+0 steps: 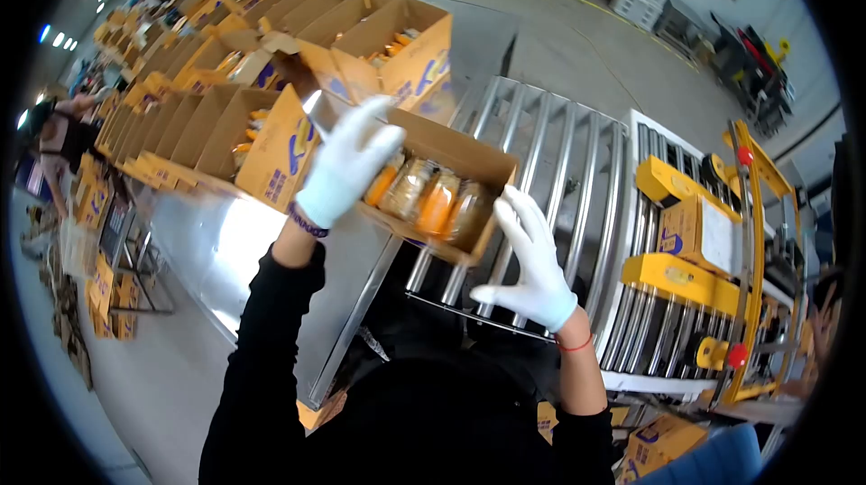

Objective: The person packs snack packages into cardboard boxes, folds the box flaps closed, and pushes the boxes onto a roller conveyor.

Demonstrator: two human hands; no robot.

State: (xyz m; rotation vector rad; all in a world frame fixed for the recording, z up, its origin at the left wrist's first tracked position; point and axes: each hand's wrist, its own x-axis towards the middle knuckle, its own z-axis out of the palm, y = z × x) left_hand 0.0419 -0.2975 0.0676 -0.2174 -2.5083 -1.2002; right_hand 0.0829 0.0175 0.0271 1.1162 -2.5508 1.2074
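The box (458, 146) lies lengthwise between the worker's left hand (347, 165), fingers parted, and right hand (539, 273), spread wide at its right end.

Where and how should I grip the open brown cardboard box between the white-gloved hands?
Probably by its opposite end walls, palms coming from left and right: the rectangular open brown cardboard box sits open side up, and orange and tan packets crowd its inside.
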